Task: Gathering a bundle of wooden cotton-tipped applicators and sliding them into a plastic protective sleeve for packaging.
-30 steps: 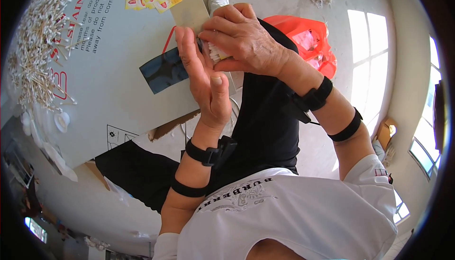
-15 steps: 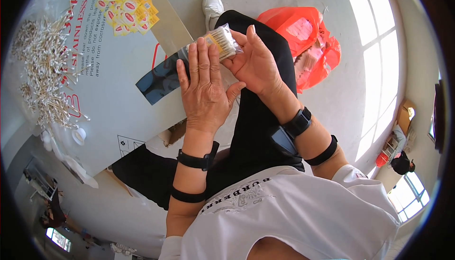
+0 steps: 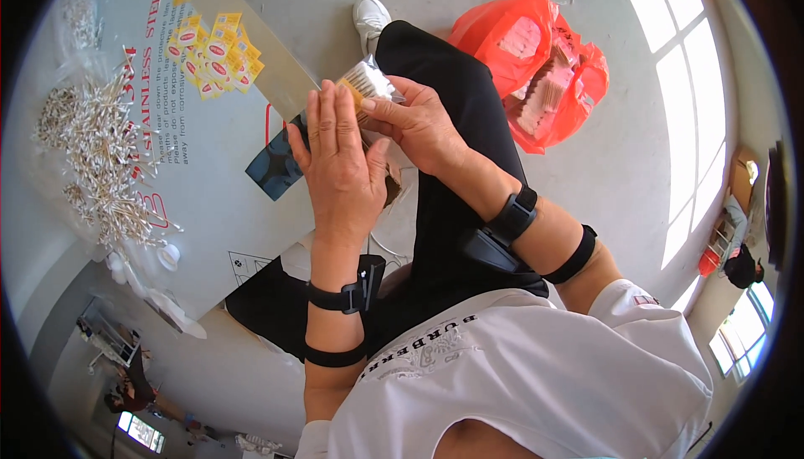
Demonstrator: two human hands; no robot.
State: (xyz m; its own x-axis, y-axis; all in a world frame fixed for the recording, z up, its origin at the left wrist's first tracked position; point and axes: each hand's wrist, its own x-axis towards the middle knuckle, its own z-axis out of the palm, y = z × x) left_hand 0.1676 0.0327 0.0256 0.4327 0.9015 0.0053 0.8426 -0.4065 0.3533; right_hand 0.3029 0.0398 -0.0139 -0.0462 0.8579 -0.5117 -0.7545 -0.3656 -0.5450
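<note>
A clear bag of cotton swabs with a yellow label is pinched at its end by my right hand, thumb on top. My left hand lies flat against the bag's near side, fingers stretched out, with part of the bag hidden behind them. Beneath the left hand, a dark blue sheet rests at the table's edge. Yellow, white and red labels lie in a loose pile farther up the table. Along the table's left side spreads a big heap of loose cotton swabs.
An open red plastic bag holding pink packs stands on the floor to the right of my knee. White plastic wrapping hangs over the table's near left edge. Other people are in the background at far right and lower left.
My right hand has turned and closed its thumb over the bag's end, where its palm was open before. Both hands have shifted slightly, and the view has moved a little.
</note>
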